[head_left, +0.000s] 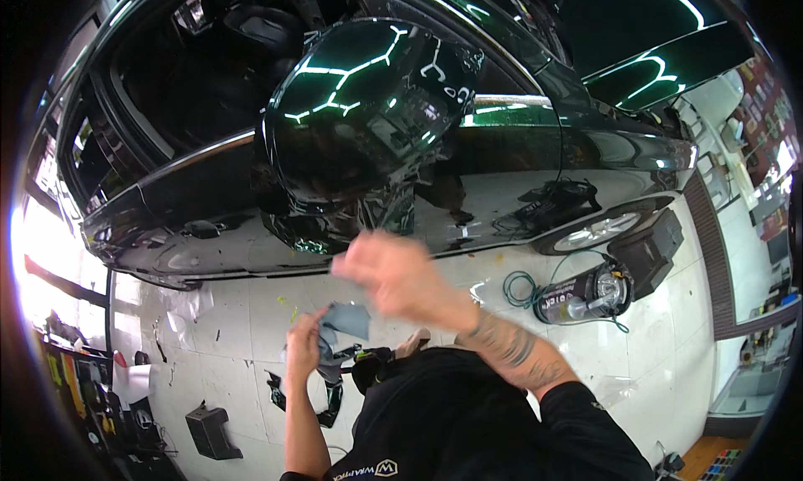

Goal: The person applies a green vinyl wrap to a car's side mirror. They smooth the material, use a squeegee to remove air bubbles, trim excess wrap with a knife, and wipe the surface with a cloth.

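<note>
A side mirror point(360, 104) of a dark green car fills the upper middle, with glossy dark film over it. Loose, wrinkled film edges point(305, 234) hang below the mirror housing. Just under those edges is my right hand point(393, 276), blurred by motion, so I cannot make out whether its fingers hold anything. Lower and to the left, my left hand point(305, 343) is closed on a grey-blue cloth point(347, 320), which sticks out past the fingers to the right.
Behind the mirror stands the car door point(502, 167), its window lowered. A cylindrical tank point(585, 297) with a green hose point(523, 290) sits on the floor at right, by a black step box point(648, 243). Another black box point(211, 431) stands lower left. Film scraps point(184, 318) lie near the car.
</note>
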Motion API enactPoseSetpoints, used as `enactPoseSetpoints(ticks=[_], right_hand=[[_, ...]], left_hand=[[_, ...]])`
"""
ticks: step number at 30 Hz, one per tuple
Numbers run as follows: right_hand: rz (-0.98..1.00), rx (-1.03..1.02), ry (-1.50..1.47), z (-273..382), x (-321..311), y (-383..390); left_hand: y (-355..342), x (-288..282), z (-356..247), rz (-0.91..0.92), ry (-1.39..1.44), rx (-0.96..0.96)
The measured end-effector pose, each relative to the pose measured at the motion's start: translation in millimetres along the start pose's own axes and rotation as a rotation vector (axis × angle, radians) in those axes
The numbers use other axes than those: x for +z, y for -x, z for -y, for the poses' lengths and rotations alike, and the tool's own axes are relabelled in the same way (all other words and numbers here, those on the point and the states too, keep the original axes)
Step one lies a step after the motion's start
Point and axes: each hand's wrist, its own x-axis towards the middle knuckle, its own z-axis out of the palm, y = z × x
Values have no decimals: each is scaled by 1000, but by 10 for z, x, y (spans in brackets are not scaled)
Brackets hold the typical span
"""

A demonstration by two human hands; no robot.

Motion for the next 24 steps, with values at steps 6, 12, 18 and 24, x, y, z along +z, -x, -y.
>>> enactPoseSetpoints(ticks=[6, 12, 18, 24], right_hand=[[-450, 75, 290, -457, -1676, -1067], [16, -65, 460, 267, -222, -580], [98, -12, -246, -232, -491, -28], [-304, -14, 102, -886, -1547, -501]], left_hand=[[-52, -203, -36, -179, 38, -70], [-430, -536, -328, -333, 6, -64], [-574, -844, -665, -506, -53, 89], [-973, -857, -1435, -784, -289, 356]])
